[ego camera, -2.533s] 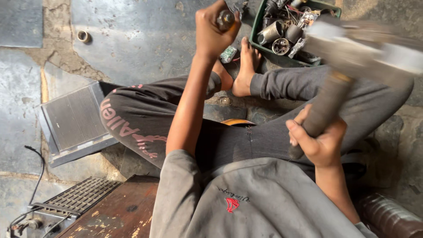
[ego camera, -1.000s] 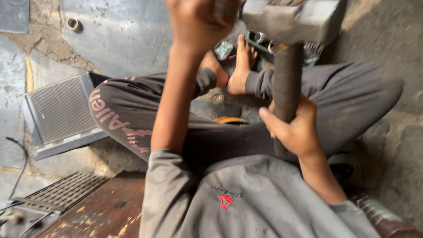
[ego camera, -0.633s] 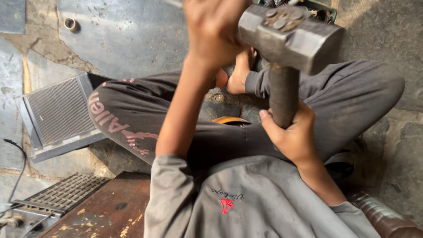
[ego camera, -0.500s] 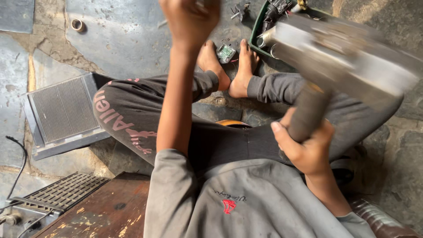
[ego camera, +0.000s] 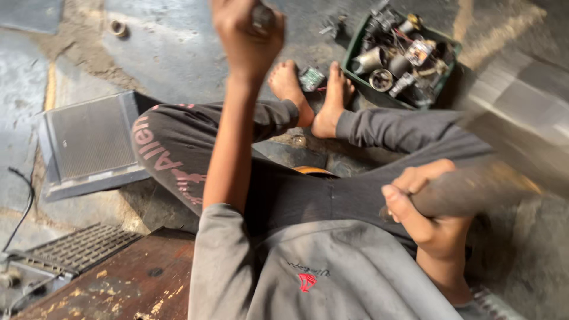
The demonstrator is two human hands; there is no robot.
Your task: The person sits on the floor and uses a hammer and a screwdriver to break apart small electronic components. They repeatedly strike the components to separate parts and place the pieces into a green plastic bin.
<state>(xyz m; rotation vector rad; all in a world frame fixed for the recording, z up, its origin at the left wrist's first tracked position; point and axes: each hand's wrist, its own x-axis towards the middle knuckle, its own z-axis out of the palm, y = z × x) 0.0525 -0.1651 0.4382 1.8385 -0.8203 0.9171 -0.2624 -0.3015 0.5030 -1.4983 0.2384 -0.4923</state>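
Observation:
My left hand (ego camera: 246, 38) is raised at the top of the view, closed around a small metal tool (ego camera: 262, 16) whose shape is blurred. My right hand (ego camera: 430, 204) grips the handle of a heavy hammer (ego camera: 521, 139), which is swung out to the right and smeared by motion. I sit cross-legged on the ground in dark trousers, bare feet (ego camera: 311, 101) together. A small green part (ego camera: 311, 77) lies between my feet. An orange-rimmed object (ego camera: 311, 170) peeks out between my legs.
A green tray (ego camera: 355, 50) full of metal scrap, cylinders and motor parts stands beyond my right foot. A flat radiator-like panel (ego camera: 89, 145) lies at left. A metal grille (ego camera: 77, 249) and a rusty plate (ego camera: 130, 284) are at bottom left. A small ring (ego camera: 118, 28) sits top left.
The hammer head, held high in front of me a moment ago, has swung out and down to the right. My left hand stays raised, shifted slightly right.

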